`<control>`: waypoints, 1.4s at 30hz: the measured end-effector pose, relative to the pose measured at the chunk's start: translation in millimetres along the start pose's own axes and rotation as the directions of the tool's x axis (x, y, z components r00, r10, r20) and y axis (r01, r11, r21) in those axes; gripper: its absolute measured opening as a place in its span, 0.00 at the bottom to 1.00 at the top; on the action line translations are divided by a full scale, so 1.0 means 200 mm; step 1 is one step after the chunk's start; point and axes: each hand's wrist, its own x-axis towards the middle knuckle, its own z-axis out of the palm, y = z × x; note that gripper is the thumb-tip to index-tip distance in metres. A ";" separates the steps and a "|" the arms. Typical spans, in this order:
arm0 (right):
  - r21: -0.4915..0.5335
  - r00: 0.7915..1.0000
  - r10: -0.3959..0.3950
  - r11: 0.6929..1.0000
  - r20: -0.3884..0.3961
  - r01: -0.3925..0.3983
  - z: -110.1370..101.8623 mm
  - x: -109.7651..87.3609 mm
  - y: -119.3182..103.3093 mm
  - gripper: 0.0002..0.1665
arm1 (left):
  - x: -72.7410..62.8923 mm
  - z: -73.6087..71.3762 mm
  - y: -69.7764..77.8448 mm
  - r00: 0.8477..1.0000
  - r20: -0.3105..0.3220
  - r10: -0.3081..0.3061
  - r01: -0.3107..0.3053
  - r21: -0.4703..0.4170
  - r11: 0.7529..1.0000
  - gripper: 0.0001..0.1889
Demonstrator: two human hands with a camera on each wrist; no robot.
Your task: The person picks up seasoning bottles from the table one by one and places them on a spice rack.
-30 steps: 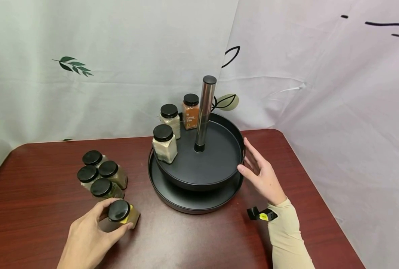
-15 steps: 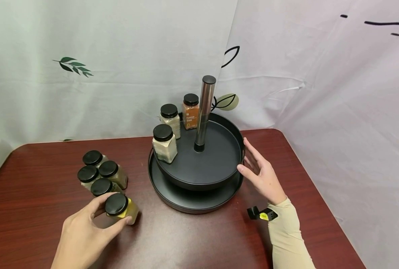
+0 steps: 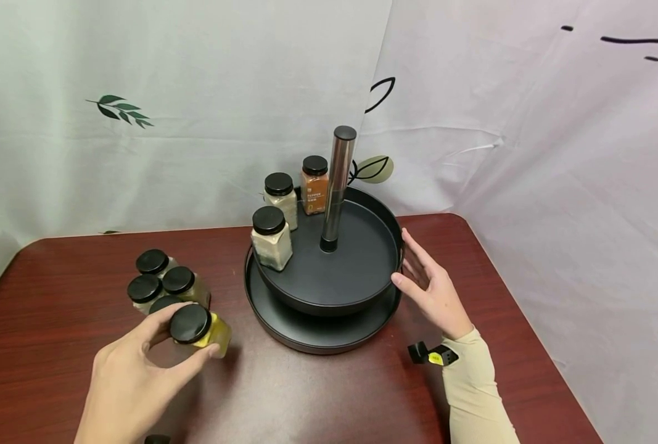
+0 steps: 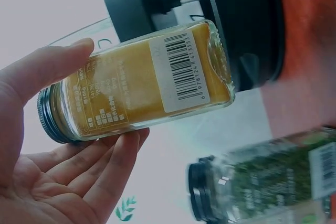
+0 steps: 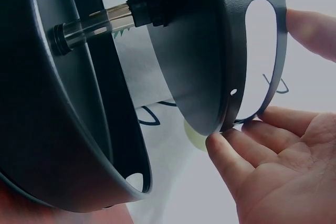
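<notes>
My left hand (image 3: 131,370) grips a spice jar (image 3: 217,336) near its black lid, thumb on one side and fingers on the other. Yellow powder fills the jar, and a barcode label shows in the left wrist view. It hangs tilted above the table. A two-tier black turntable rack (image 3: 329,342) stands to its right. My right hand (image 3: 434,290) touches the rim of the upper tray, thumb and fingers spread and fairly straight along its outer wall beside an oval cutout (image 5: 261,51). Two pale-filled jars (image 3: 273,246) and an orange pepper jar (image 3: 314,192) stand on that tray.
Several black-lidded jars (image 3: 179,280) cluster on the table's left; the held jar partly hides the nearest, a green herb jar (image 4: 273,187). A metal post (image 3: 337,185) rises from the rack's middle. White printed cloth (image 3: 206,154) hangs behind the reddish-brown table (image 3: 317,401).
My left hand has lifted the yellow spice jar off the table, moving slightly up and left in the head view. My right hand and the rack stay put.
</notes>
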 end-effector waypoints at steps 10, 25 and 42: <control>0.011 1.000 -0.005 1.000 0.002 0.005 0.00 0.00 0.00 0.43 | 0.07 -0.02 0.10 0.995 -0.023 0.094 -0.096 -0.107 0.990 0.37; 0.005 1.000 -0.006 1.000 0.004 0.006 0.00 0.00 0.01 0.43 | 0.17 -0.03 0.24 0.979 -0.075 0.188 -0.197 -0.149 0.969 0.36; -0.005 1.000 -0.007 1.000 0.002 0.007 0.00 0.00 0.01 0.43 | 0.29 0.03 0.39 0.957 -0.116 0.267 -0.287 -0.224 0.931 0.34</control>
